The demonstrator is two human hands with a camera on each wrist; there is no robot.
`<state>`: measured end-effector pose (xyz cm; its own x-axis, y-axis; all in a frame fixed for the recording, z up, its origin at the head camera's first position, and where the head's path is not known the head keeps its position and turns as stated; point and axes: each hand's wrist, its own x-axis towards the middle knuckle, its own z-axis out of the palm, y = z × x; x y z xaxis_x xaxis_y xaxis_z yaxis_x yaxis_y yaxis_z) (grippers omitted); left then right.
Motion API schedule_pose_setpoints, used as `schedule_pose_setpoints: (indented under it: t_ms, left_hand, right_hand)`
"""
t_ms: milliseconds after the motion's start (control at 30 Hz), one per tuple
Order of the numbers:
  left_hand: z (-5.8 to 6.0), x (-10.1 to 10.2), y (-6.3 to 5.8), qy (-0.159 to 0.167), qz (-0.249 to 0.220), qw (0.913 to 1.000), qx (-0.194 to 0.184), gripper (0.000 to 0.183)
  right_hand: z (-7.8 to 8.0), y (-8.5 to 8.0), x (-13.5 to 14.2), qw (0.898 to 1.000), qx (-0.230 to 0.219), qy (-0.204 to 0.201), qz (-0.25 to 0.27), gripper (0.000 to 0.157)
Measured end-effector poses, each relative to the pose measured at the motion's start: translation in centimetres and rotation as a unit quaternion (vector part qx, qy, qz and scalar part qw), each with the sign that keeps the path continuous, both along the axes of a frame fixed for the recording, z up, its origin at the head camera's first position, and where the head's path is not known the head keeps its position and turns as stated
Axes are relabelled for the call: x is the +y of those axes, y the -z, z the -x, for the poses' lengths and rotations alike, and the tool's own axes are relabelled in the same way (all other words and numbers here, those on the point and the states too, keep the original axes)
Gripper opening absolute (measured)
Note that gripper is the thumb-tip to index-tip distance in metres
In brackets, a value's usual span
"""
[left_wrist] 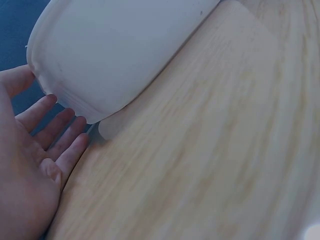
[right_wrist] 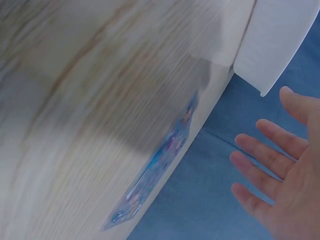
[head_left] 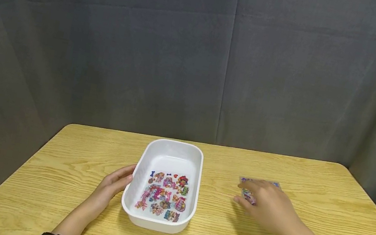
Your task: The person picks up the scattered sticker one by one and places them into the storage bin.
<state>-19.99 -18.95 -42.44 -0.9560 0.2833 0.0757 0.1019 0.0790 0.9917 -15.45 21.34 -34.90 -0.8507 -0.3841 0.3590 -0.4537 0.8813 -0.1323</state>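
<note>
White tray (head_left: 157,226) could slide if left hand (head_left: 108,190) pushes; right of it, right hand (head_left: 264,202) may fumble flat sheet (right_wrist: 156,170). Both hands' fingers spread.

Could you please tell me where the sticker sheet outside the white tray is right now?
In the head view, the sticker sheet lies on the tabletop to the right of the white tray, partly hidden by the right hand.

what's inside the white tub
Colourful stickers lie flat on the bottom of the white tub, toward its near end; the far end looks bare. Whatever is under the stickers is covered, so I can't tell whether there is another layer below.
</note>
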Motion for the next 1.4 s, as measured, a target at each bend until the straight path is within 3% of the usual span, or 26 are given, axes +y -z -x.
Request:
schedule_pose_setpoints:
  t_ms: [300, 1400]
  left_hand:
    - [0.1, 0.0, 0.0, 0.001, 0.001, 1.0000, 0.001, 0.053]
    - [0.0, 0.0, -0.1, 0.000, -0.002, 1.0000, -0.001, 0.052]
  right_hand:
    - [0.1, -0.1, 0.7, 1.000, -0.008, -0.006, 0.017, 0.033]
    - [-0.4, 0.3, 3.3, 0.997, -0.064, 0.044, 0.003, 0.035]
